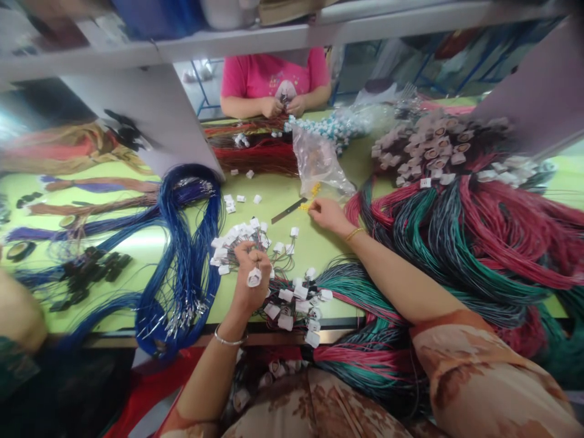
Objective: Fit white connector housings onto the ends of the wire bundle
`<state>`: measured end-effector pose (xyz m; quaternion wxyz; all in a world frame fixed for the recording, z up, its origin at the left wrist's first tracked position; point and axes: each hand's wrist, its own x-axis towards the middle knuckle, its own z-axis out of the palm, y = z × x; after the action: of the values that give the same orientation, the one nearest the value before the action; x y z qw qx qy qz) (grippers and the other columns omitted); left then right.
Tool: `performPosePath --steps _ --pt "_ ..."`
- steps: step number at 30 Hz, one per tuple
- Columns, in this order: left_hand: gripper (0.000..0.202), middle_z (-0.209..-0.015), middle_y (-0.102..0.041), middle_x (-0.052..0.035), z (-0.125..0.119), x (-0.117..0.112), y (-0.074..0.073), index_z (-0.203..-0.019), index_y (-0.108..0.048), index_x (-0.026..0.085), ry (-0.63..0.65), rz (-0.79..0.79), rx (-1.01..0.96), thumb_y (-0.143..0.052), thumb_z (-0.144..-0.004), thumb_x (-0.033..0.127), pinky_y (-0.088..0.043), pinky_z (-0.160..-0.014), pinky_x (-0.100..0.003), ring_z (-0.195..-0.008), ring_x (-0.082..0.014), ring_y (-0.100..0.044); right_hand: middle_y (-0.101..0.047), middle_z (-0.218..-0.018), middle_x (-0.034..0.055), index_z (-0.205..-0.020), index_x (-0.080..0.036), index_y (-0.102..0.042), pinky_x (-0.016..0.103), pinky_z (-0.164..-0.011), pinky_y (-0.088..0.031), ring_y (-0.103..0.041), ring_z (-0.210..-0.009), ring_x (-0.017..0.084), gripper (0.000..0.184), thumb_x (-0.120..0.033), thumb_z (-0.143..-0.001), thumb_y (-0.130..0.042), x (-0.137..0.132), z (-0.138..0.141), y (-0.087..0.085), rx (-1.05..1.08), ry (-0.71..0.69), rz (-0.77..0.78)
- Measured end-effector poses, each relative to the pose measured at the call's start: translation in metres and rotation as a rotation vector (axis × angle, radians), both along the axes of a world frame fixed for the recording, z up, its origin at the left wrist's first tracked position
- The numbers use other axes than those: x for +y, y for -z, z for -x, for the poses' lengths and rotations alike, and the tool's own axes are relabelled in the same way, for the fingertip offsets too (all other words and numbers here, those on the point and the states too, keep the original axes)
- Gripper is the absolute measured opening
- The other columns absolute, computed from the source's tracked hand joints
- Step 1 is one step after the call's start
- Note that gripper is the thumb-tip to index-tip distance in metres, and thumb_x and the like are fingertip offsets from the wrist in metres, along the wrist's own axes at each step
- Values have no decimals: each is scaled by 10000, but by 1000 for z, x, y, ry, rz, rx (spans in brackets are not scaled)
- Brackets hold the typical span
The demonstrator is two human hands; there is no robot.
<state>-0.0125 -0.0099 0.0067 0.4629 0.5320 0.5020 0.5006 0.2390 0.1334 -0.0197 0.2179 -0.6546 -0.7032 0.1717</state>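
My left hand (250, 274) is closed round a small white connector (254, 278) with thin wires trailing from it, held above a heap of white connectors (292, 298) on the green table (150, 243). My right hand (327, 214) reaches forward with its fingers pinched at a small pile of yellow bits (306, 205) beside a clear plastic bag (319, 161). What the fingertips hold is too small to name.
A blue wire bundle (187, 255) loops at my left. Red and teal wire bundles (456, 243) cover the right side. A metal strip (288, 210) lies near the yellow bits. Across the table a person in a pink shirt (274, 76) works with both hands. A white shelf (228, 42) overhangs.
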Motion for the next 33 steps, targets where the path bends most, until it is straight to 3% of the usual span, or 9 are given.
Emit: performPosePath --steps 3,7,12,15,18,21,25,30,33 --pt "392 -800 -584 13 2 2 -6 -1069 -456 216 23 27 158 -696 -844 430 -427 -632 -273 -657 -140 -547 -736 -903 134 -870 -132 -682 315 -755 -433 -603 -785 226 129 -145 -850 -555 0 -2 0 -30 -4 1" --pt "405 -905 -618 -18 10 6 -17 -987 -555 206 -64 -64 296 -830 -709 312 -455 -776 -308 -824 -173 -594 -729 -940 154 -954 -119 -671 320 -758 -434 -609 -808 240 161 -132 -858 -543 -1 -7 -2 -35 -8 -3" --pt "599 -1035 -650 -50 21 16 -23 -1104 -549 213 114 -110 228 -893 -614 252 -466 -902 -366 -987 -216 -622 -738 -941 139 -905 -133 -688 326 -784 -441 -620 -827 245 147 -117 -808 -579 -2 -7 -4 -10 -8 14" --pt "766 -955 -647 -13 17 20 -20 -1148 -446 234 182 -56 17 -933 -567 345 -483 -794 -311 -875 -177 -630 -738 -934 129 -853 -149 -687 341 -818 -450 -622 -846 249 114 -127 -788 -596 -2 -6 -3 29 3 21" --pt "599 -782 -607 42 7 19 -14 -1082 -381 250 206 -60 -139 -766 -764 582 -447 -628 -272 -626 -122 -572 -727 -894 119 -773 -163 -653 350 -849 -458 -619 -853 239 70 -125 -773 -594 -2 -6 -3 109 11 15" --pt "482 -690 -554 66 -1 14 -10 -997 -361 257 157 -105 -181 -579 -880 671 -386 -528 -262 -494 -98 -484 -700 -803 87 -746 -174 -610 338 -799 -490 -612 -786 207 47 -161 -782 -583 -2 -5 -3 238 13 15" --pt "439 -639 -487 91 -3 9 -6 -984 -347 263 143 -39 -165 -543 -916 651 -287 -449 -242 -430 -83 -392 -662 -706 31 -826 -182 -594 299 -647 -537 -609 -628 149 48 -224 -811 -577 -5 4 -6 525 -21 103" --pt "601 -622 -443 90 -5 7 -5 -993 -366 255 193 5 -217 -488 -815 815 -260 -413 -248 -415 -80 -320 -674 -720 21 -848 -173 -641 263 -619 -557 -623 -610 114 123 -197 -740 -696 -16 20 -15 950 -53 277" --pt "555 -652 -483 73 -7 6 -8 -962 -372 253 138 25 -236 -428 -863 796 -264 -391 -241 -395 -70 -330 -678 -707 18 -842 -154 -679 238 -596 -542 -614 -597 99 177 -201 -700 -773 -25 28 -25 1181 -79 394"
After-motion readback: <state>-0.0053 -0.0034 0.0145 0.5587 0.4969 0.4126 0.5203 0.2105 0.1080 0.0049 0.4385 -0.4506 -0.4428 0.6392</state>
